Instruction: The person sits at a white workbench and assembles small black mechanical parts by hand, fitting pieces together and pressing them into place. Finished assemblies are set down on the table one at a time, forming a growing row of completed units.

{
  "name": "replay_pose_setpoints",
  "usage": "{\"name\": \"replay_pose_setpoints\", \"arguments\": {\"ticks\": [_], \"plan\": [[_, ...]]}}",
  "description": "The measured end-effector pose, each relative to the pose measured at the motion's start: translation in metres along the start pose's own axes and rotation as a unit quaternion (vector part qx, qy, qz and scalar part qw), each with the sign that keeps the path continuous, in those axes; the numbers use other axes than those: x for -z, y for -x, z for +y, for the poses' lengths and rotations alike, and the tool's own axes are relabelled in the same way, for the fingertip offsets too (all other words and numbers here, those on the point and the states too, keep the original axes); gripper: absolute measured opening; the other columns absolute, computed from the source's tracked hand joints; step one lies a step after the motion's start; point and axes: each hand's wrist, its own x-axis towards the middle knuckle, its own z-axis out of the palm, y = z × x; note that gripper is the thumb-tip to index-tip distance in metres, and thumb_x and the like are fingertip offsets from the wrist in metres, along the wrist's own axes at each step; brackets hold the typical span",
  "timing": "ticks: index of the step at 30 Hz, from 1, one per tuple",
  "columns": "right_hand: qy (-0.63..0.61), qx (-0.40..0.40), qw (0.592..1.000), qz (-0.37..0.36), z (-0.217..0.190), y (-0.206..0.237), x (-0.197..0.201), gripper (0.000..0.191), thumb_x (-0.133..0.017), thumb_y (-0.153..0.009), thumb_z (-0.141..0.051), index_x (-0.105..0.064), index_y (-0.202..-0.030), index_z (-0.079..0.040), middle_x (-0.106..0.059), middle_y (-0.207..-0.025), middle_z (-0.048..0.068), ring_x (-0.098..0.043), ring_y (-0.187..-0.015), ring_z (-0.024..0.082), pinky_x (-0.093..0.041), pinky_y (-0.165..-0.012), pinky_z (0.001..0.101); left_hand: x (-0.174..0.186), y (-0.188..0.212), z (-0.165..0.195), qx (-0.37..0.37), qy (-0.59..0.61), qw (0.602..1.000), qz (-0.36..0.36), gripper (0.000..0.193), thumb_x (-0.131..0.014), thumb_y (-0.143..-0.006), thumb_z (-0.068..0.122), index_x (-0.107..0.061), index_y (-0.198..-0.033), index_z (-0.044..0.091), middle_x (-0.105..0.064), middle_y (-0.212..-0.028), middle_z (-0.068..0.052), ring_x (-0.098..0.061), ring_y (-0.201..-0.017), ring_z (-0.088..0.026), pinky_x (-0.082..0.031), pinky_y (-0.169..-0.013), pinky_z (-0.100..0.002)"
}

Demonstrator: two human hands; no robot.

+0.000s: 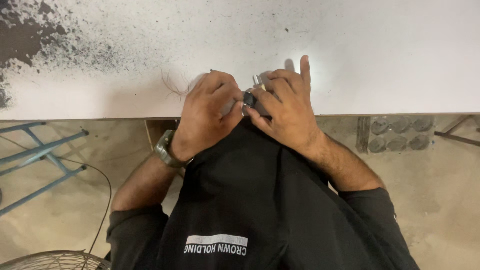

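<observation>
Small dark metal part (pixel 249 98) pinched between left hand (pixel 212 107) and right hand (pixel 285 102), both grips clenched on it; silvery end points away over white desk (pixel 380 55) edge.

White tabletop (pixel 350 50) open from 9 through 12 to 3 o'clock of hands; only dark speckled stain (pixel 30 30) far at 10 o'clock, flat, no block. Thin wire strands (pixel 172 85) just beside left hand (pixel 210 107) at 9 o'clock. Right hand (pixel 282 102) touches left; no gap between. Black shirt (pixel 250 190) fills 6 o'clock. Blue metal frame (pixel 40 150) below table edge, 8 o'clock, well apart.
</observation>
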Motion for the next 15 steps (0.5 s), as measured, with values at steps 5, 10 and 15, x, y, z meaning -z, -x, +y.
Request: {"name": "replay_pose_setpoints", "arguments": {"ticks": [5,10,15], "plan": [[-0.013,-0.029,0.999,0.006,-0.0027,-0.0009,0.0013,0.039,-0.089,-0.086,-0.022,-0.073,-0.118,-0.009,-0.058,-0.112,0.008,-0.052,-0.126,0.03,-0.013,-0.125,0.071,0.0029,-0.0047,-0.0035,0.096,0.108,0.989,-0.039,0.012,-0.073,-0.088,0.001,-0.064,-0.095,0.004,-0.066,-0.089,-0.007,-0.064,-0.077,-0.022,-0.05,-0.065,-0.035],[-0.008,-0.034,0.999,0.002,-0.0031,-0.001,0.0011,0.038,-0.089,-0.084,-0.02,-0.073,-0.117,-0.01,-0.057,-0.11,0.007,-0.052,-0.125,0.03,-0.014,-0.125,0.0703,0.0091,-0.0058,-0.0072,0.087,0.177,0.979,-0.044,0.009,-0.071,-0.09,0.001,-0.064,-0.094,0.005,-0.068,-0.089,-0.006,-0.065,-0.075,-0.019,-0.051,-0.063,-0.033],[0.002,-0.037,0.999,0.006,-0.0042,-0.0024,0.0013,0.038,-0.089,-0.082,-0.02,-0.074,-0.116,-0.01,-0.058,-0.11,0.007,-0.053,-0.125,0.03,-0.013,-0.126,0.0677,0.0064,-0.0011,-0.0059,0.093,0.124,0.988,-0.022,0.01,-0.07,-0.086,0.001,-0.062,-0.091,0.003,-0.063,-0.083,-0.01,-0.063,-0.072,-0.024,-0.05,-0.061,-0.036]]}}
